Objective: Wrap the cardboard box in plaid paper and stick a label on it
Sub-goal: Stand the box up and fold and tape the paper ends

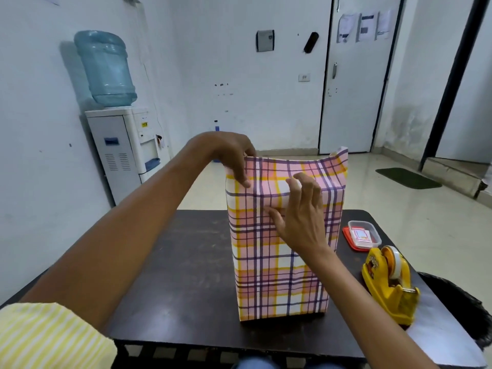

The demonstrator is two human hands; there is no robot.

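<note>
A yellow-and-white striped sleeve (pixel 50 339) covers the left upper arm at the lower left edge of view. The tall box (pixel 279 262), fully covered in pink, yellow and purple plaid paper (pixel 292 166), stands upright at the centre of the dark brown wooden table (pixel 186 262). The paper rises above the box top as an open collar.

Left hand (pixel 229 153): fingers curled over the collar's upper left corner, gripping the paper edge.

Right hand (pixel 300 211): on the upper front face, fingers bent and spread, thumb and fingertips touching the paper; nothing is enclosed.

The hands are apart.

Right of the box, near it: a clear plastic container (pixel 363 234) on a red lid, holding small cards. Nearer the camera: a yellow tape dispenser (pixel 390 283) with a white tape roll.
</note>
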